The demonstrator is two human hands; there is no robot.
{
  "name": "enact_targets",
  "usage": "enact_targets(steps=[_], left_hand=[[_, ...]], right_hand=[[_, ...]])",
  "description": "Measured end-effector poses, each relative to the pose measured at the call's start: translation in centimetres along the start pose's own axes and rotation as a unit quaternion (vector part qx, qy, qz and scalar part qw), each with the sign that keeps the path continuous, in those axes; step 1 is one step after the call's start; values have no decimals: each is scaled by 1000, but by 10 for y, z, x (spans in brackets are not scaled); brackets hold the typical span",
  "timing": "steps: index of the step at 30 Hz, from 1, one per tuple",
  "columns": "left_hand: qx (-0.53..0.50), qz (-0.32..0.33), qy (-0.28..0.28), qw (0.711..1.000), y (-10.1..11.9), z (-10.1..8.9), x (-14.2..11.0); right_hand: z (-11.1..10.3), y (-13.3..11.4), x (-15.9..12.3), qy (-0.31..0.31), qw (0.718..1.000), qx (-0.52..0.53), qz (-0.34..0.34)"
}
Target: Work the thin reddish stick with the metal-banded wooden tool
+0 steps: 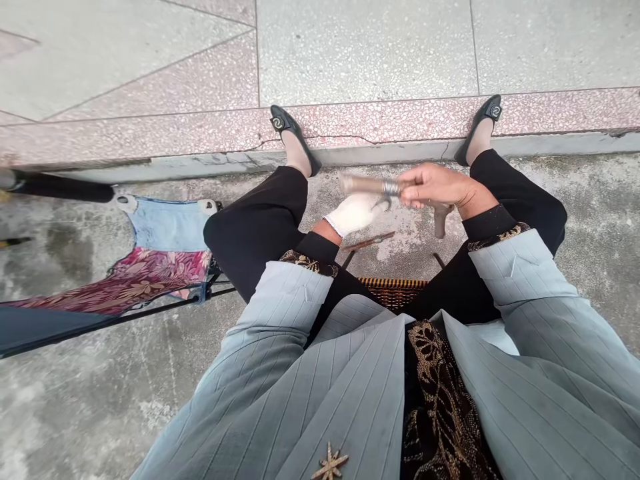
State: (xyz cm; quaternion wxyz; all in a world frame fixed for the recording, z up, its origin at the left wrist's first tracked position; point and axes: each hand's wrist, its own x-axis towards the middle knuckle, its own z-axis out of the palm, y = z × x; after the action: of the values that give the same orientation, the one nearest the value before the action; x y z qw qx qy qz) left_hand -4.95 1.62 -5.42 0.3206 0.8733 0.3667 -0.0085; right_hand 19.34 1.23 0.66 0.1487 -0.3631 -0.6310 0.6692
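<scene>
My bare right hand (434,185) is closed around a brown wooden stick (365,185) with silvery wire wound about it. The stick points left and its far end is blurred. A short stub of similar brown wood (441,221) shows below my right hand; how it joins the stick is hidden. My left hand (354,213) wears a white glove and sits just under the stick, its fingers curled and smeared. A small grey curved piece (384,202) shows at the glove's fingertips; whether the glove grips it or touches the stick is unclear. Beneath them a thin rusty-brown rod (369,241) appears.
I sit on a woven wicker seat (395,291), knees apart, feet in black shoes (294,133) on a raised terrazzo edge (350,123). At left stands a folding chair with floral fabric (160,280) and a black armrest (63,187). The ground (165,380) is rough concrete.
</scene>
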Motion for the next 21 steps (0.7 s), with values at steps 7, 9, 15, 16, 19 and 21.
enact_targets(steps=[7,9,15,16,19,21], left_hand=[[120,-33,-92,988,17,4,-1],[152,-36,-95,983,19,5,-2],[199,-36,-104,974,24,-2,-6],[204,-39,-105,973,24,-6,-6],[215,-56,-100,970,19,-15,-5],[202,-65,-89,973,12,-19,-4]], right_hand=[[3,12,20,234,935,-232,132],[7,16,27,214,890,-357,186],[18,15,30,-9,830,-485,274],[19,14,29,-41,836,-476,269],[17,12,26,-108,874,-402,250],[14,11,25,-151,903,-323,240]])
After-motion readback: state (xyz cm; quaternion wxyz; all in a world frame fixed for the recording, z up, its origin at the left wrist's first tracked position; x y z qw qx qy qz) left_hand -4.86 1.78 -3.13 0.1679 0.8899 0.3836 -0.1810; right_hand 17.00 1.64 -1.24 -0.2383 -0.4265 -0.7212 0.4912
